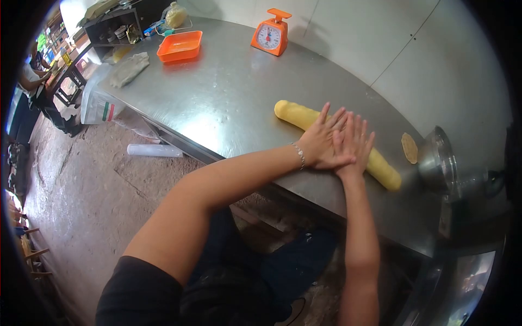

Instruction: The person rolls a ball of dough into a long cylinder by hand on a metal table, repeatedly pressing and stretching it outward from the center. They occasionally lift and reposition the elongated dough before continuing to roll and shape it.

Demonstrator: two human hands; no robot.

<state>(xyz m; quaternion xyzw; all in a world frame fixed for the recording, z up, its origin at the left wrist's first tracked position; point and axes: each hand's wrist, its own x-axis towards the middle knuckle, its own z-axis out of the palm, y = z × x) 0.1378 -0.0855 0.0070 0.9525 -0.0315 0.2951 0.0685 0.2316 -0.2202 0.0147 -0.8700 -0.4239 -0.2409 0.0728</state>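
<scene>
A thick log of yellow dough [296, 113] lies slantwise on the steel table [234, 92]. Both of my hands rest over its middle, side by side and partly overlapping. My left hand [324, 142], with a bracelet at the wrist, has its fingers stretched out and spread. My right hand [352, 144] lies against it, also flat, with straight fingers pointing away from me. The part of the log beneath my palms is hidden. Its two ends stick out on either side of my hands.
An orange kitchen scale [270, 35] stands by the wall, and an orange tray [180, 46] sits farther left near a grey cloth [130, 69]. To the right are a flat tan piece [409, 148] and a metal bowl [439, 160]. Another person [38, 92] stands far left.
</scene>
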